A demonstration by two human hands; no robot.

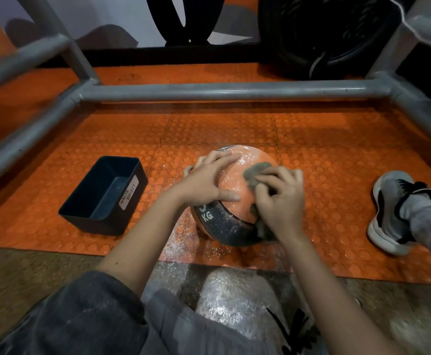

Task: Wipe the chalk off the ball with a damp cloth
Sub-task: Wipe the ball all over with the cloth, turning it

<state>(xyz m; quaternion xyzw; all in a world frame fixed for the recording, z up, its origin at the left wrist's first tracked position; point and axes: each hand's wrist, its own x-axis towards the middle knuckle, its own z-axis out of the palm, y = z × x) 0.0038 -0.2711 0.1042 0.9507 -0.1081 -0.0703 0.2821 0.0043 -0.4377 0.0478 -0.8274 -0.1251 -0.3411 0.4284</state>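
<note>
An orange and black medicine ball point(235, 183) marked "KG" sits on the orange studded floor mat, with white chalk dust on its top. My left hand point(206, 180) lies spread flat over the ball's left top, thumb stretched toward the right. My right hand point(281, 198) grips a crumpled grey cloth point(256, 171) and presses it against the ball's right side. Part of the cloth hangs below my right wrist. White chalk is scattered on the mat in front of the ball.
A dark bin point(104, 196) labelled "waste basket" stands left of the ball. A grey metal rack frame point(222, 90) crosses behind and along both sides. A foot in a grey and white shoe point(393, 211) rests at right. Black tyres stand at the back.
</note>
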